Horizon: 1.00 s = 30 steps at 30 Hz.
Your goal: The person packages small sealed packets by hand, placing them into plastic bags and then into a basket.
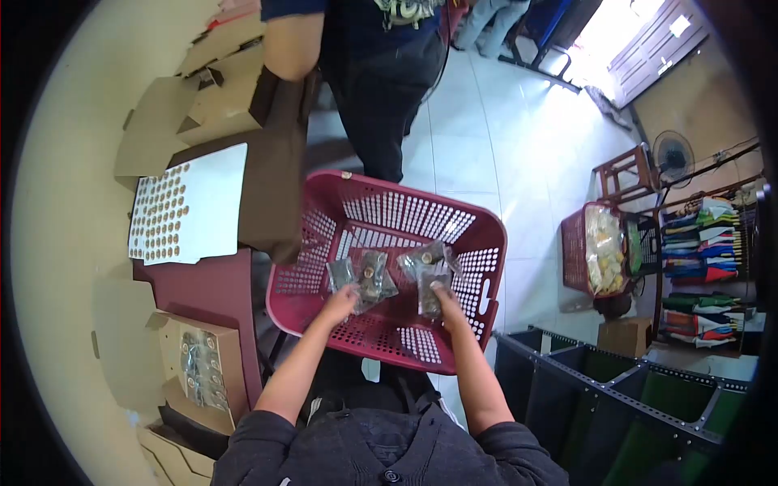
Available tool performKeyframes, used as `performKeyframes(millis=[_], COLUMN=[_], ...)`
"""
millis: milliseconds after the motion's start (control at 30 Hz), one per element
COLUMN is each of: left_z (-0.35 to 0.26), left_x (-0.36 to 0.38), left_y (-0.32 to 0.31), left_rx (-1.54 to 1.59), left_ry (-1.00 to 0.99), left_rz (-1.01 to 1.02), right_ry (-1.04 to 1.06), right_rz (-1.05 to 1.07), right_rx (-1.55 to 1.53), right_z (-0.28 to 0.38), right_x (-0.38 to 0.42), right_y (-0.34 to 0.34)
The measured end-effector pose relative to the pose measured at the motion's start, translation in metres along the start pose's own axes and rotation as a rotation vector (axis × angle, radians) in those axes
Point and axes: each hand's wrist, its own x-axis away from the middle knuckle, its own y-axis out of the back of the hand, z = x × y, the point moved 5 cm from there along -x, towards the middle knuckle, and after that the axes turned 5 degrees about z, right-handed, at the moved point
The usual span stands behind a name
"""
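A dark red perforated plastic basket (405, 188) is in front of me, with several clear plastic packets in it. Their contents look dark, and some bear a small round gold-brown sticker. My right hand (446, 304) grips one packet (430, 293) on the basket's right side, thumb on top. Another packet (423, 256) lies just beyond it. On the left, my left hand (344, 301) has its fingers closed at the lower edge of a packet (339, 272). Beside those fingers is a stickered packet (373, 271).
Left stands a table with a sticker sheet (207, 198) and an open cardboard box (228, 336) of packets. A person in dark trousers (373, 97) stands beyond the basket. Dark metal shelving (567, 381) is at right; another red basket (574, 251) stands farther off.
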Motion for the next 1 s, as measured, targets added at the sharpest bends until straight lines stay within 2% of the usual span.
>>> performKeyframes(millis=[67,167,200,233,267,333,400,467,533,667,733,767,800,833,867,933,1000], left_z=[-0.005,-0.033,-0.035,-0.071,-0.037,-0.066,-0.081,-0.091,-0.098,-0.064,-0.029,0.015,0.031,0.046,0.062,0.1,0.127], left_x=[0.004,0.024,0.025,0.061,0.034,0.069,0.101,0.13,0.176,0.234,0.268,0.251,0.277,0.306,0.333,0.365,0.404], left_y=[-0.031,-0.067,-0.076,-0.071,-0.084,-0.071,-0.053,-0.034,-0.008,0.049,0.074,0.079,0.093,0.103,0.11,0.118,0.125], left_rx=[0.185,0.474,0.53,0.609,0.66,0.872,0.871,0.812,0.696,0.702,0.673,0.694,0.711,0.734,0.752,0.726,0.815], left_ry=[-0.104,-0.188,-0.225,-0.192,-0.122,-0.214,-0.235,-0.585,-0.653,-0.682,-0.546,-0.555,-0.549,-0.591,-0.627,-0.55,-0.527], left_rz=[0.079,0.096,0.097,0.125,0.04,0.029,-0.057,-0.17,-0.325,-0.493,-0.692,-0.721,-0.764,-0.85,-0.935,-1.073,-1.248], right_ry=[0.061,0.062,0.131,0.147,0.168,0.327,0.574,0.667,0.678,0.603,0.559,0.576,0.593,0.455,0.436,0.453,0.382], right_rz=[0.008,0.216,0.218,0.202,0.194,0.29,0.143,0.255,0.328,0.559,0.655,0.752,0.849,0.976,1.015,1.162,1.303], right_rx=[0.04,0.113,0.142,0.112,0.085,0.171,0.5,0.391,0.347,0.395,0.401,0.525,0.645,0.705,0.721,0.675,0.613], right_z=[0.014,0.023,0.016,0.018,0.023,0.024,0.045,0.061,0.077,0.059,0.039,0.024,0.009,-0.009,-0.023,-0.055,-0.098], right_x=[0.022,0.051,0.05,0.064,0.077,0.079,0.114,0.147,0.177,0.199,0.205,0.208,0.216,0.223,0.236,0.267,0.272], right_y=[-0.032,-0.08,-0.087,-0.099,-0.111,-0.123,-0.145,-0.174,-0.208,-0.288,-0.334,-0.358,-0.382,-0.403,-0.424,-0.465,-0.493])
